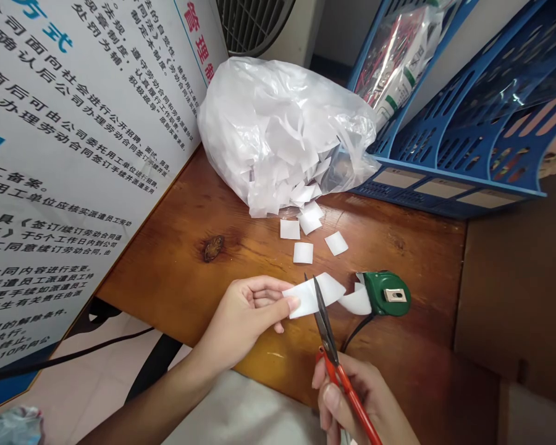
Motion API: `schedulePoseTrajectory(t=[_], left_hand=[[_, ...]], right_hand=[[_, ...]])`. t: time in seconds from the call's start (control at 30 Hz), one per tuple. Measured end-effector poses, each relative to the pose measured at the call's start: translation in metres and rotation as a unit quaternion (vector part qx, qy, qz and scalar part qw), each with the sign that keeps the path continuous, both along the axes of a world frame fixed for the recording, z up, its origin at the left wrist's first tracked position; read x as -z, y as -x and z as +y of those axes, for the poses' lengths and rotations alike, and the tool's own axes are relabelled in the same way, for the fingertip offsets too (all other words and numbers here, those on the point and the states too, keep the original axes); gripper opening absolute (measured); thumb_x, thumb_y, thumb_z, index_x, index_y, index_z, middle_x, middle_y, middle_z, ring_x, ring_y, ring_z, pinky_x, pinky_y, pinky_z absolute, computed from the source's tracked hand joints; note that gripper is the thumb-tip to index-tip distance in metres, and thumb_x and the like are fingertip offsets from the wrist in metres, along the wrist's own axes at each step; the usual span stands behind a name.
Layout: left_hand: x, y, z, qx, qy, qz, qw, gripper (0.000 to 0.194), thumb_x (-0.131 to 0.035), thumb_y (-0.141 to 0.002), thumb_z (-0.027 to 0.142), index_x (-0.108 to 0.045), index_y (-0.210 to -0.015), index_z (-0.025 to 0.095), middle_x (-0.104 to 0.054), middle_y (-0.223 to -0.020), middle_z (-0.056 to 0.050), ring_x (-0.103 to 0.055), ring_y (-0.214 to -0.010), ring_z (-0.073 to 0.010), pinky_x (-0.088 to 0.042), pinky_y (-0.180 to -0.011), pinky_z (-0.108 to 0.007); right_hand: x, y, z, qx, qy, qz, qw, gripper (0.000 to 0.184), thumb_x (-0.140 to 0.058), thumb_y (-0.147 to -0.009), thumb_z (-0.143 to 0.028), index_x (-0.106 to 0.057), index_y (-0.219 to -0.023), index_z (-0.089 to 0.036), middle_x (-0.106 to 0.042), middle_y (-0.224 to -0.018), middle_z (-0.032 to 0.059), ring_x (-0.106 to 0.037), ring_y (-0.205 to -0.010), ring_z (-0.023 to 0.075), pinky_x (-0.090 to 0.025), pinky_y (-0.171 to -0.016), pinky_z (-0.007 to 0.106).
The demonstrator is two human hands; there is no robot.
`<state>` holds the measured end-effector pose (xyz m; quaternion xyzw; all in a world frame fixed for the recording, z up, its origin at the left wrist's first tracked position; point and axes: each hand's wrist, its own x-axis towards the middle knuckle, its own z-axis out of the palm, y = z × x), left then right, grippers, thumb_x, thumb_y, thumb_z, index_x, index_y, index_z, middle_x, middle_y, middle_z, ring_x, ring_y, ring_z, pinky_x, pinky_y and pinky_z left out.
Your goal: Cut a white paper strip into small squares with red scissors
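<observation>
My left hand (254, 312) pinches the left end of a white paper strip (303, 298) between thumb and fingers. Red-handled scissors (328, 343) are gripped in my right hand (359, 395), their dark blades reaching across the strip near its middle. Just beyond the strip, several small white paper squares (303, 253) lie on the wooden table (250, 259). A curled white scrap (358, 301) rests to the right, beside a green tape measure (390, 293).
A clear plastic bag (241, 111) full of white paper pieces spills at the back. Behind it to the right stands a blue file rack (445, 161). A printed board (74, 136) borders the left side, and a fan (259, 21) is at the top.
</observation>
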<state>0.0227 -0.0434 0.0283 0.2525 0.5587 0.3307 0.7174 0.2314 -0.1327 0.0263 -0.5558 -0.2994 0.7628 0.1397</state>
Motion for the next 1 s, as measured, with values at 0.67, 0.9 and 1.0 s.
schedulePoseTrajectory(t=[0.67, 0.9, 1.0], left_hand=[[0.0057, 0.001, -0.0006, 0.007, -0.003, -0.014, 1.0, 0.028, -0.086, -0.077, 0.03, -0.08, -0.097, 0.013, -0.073, -0.077, -0.005, -0.06, -0.063, -0.0085, -0.051, -0.053, -0.014], [0.0062, 0.0016, -0.0022, 0.01, -0.004, -0.008, 1.0, 0.03, -0.085, -0.078, 0.032, -0.079, -0.099, 0.012, -0.073, -0.077, -0.004, -0.059, -0.062, -0.0078, -0.049, -0.053, -0.014], [0.0046, 0.0011, -0.0016, 0.022, -0.005, 0.004, 1.0, 0.031, -0.085, -0.078, 0.034, -0.077, -0.098, 0.011, -0.073, -0.078, -0.004, -0.057, -0.059, -0.0064, -0.049, -0.055, -0.015]], right_hand=[[0.0081, 0.0027, -0.0048, -0.002, 0.037, -0.024, 0.999, 0.061, -0.061, -0.08, -0.076, -0.05, -0.08, -0.017, -0.055, -0.06, -0.001, -0.046, -0.045, 0.0064, -0.04, -0.045, 0.018], [0.0079, 0.004, -0.0059, -0.001, 0.043, -0.045, 0.998, 0.057, -0.062, -0.083, -0.071, -0.05, -0.079, -0.016, -0.055, -0.056, -0.0013, -0.043, -0.041, 0.0047, -0.03, -0.042, 0.015], [0.0075, 0.0065, -0.0033, -0.001, 0.039, -0.055, 0.998, 0.051, -0.067, -0.084, -0.063, -0.049, -0.074, -0.016, -0.055, -0.051, -0.0007, -0.042, -0.04, 0.005, -0.029, -0.043, 0.015]])
